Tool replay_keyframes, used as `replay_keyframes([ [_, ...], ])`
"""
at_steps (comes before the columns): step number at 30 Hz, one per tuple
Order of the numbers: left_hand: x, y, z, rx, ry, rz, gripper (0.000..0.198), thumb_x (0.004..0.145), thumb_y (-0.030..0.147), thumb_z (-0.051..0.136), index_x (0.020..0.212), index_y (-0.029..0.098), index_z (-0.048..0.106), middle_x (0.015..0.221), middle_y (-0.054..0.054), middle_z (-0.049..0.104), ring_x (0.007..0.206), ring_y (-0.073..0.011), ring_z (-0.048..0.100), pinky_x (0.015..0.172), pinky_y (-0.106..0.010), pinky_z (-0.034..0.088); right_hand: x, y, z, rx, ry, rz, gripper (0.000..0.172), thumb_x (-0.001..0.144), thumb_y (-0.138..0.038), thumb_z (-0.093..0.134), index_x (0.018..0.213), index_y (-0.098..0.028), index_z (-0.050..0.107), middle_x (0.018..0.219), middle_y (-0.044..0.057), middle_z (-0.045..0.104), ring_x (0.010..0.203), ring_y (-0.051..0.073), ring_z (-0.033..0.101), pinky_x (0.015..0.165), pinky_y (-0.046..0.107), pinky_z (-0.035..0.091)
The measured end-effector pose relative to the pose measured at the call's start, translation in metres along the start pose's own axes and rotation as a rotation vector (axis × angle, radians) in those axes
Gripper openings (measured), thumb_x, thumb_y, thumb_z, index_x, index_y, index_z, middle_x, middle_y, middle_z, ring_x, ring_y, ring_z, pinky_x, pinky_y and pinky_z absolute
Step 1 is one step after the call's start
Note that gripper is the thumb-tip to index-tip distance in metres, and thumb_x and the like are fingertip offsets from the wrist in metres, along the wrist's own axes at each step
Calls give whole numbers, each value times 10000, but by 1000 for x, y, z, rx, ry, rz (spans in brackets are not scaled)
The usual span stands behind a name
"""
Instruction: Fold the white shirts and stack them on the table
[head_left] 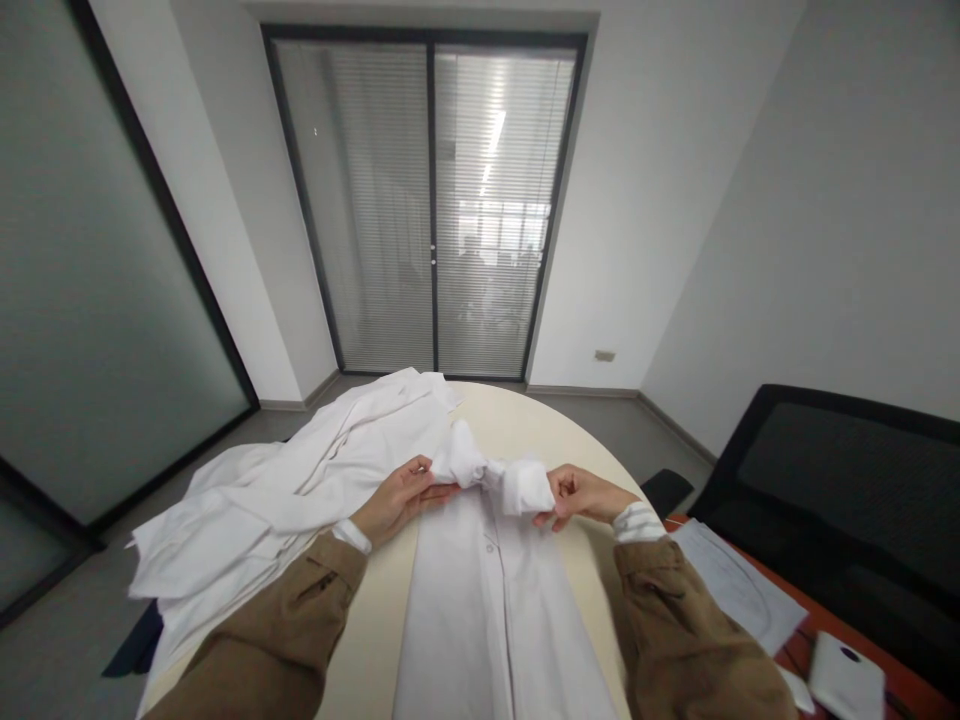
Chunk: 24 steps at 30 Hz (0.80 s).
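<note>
A white button-front coat point(457, 610) lies lengthwise on the cream round table point(525, 410), its near end running out of view at the bottom. The far end is bunched and folded over into a thick roll. My left hand point(405, 495) grips the roll's left side, thumb on top and fingers beneath the cloth. At the right side, my right hand point(577, 495) pinches the rolled cloth between thumb and fingers. One button shows on the front strip below the roll. The fingertips are partly covered by fabric.
More white garments point(300, 470) are heaped on the table's left side, hanging over its edge. To the right stand a black mesh chair point(847, 500) and a reddish desk point(799, 650) with paper sheets point(735, 580) and a white device point(847, 675). Glass doors point(435, 200) are beyond.
</note>
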<state>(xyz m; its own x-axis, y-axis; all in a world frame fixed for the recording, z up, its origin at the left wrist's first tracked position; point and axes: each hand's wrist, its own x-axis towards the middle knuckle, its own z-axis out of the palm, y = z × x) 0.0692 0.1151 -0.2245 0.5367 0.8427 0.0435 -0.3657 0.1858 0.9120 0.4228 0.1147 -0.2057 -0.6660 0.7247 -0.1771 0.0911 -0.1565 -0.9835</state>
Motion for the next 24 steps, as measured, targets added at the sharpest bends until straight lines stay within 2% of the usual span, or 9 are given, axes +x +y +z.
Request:
replay_keyframes([
  [3,-16,-14,-12,95,-55,-83,386,791,422,776,915,190,495,1092,-89,690,1085,-252,660,925,-364,473,-2,11,3,-8,-66,111,335,639,-335,867,716,-125,618,788,64,724,897,259,726,658,298,602],
  [5,-20,-25,-18,245,-98,-65,404,760,467,788,872,170,538,967,-65,690,977,-221,656,879,-337,463,-1,18,6,-8,-77,182,364,625,-380,871,723,-122,633,781,45,710,825,205,708,686,312,598],
  [7,-20,-34,-23,384,-137,-20,437,739,523,782,857,157,575,898,-54,677,907,-207,625,846,-327,449,2,24,8,-14,-53,221,392,598,-411,880,704,-125,634,718,1,668,731,147,660,711,309,582],
  [10,-15,-40,-26,484,-151,4,500,734,591,750,918,150,603,919,-69,672,921,-229,602,848,-340,437,9,31,8,-43,19,217,427,582,-451,880,656,-136,602,647,-37,600,659,112,588,715,286,531],
  [15,5,-37,-22,545,-53,66,533,777,618,679,1042,168,578,979,-76,668,950,-233,606,870,-341,447,28,42,-2,-189,205,83,516,612,-558,826,585,-169,488,544,-59,493,545,80,427,541,230,314],
  [17,17,-36,-18,555,2,109,525,792,599,662,1081,171,567,1028,-85,671,959,-230,612,890,-341,451,38,47,-6,-277,301,27,527,623,-595,799,596,-178,478,523,-69,451,524,77,373,523,237,243],
  [20,33,-38,-15,595,125,156,507,794,593,639,1066,168,594,1023,-83,686,940,-234,622,892,-342,462,47,52,-10,-367,417,-77,509,665,-598,767,632,-186,470,555,-71,428,547,83,362,539,240,245],
  [24,40,-43,-17,741,223,220,412,844,535,599,1005,159,650,939,-56,699,905,-224,618,868,-333,472,47,57,-11,-417,544,-193,465,668,-552,782,810,-199,515,706,-44,501,657,123,466,616,256,370],
])
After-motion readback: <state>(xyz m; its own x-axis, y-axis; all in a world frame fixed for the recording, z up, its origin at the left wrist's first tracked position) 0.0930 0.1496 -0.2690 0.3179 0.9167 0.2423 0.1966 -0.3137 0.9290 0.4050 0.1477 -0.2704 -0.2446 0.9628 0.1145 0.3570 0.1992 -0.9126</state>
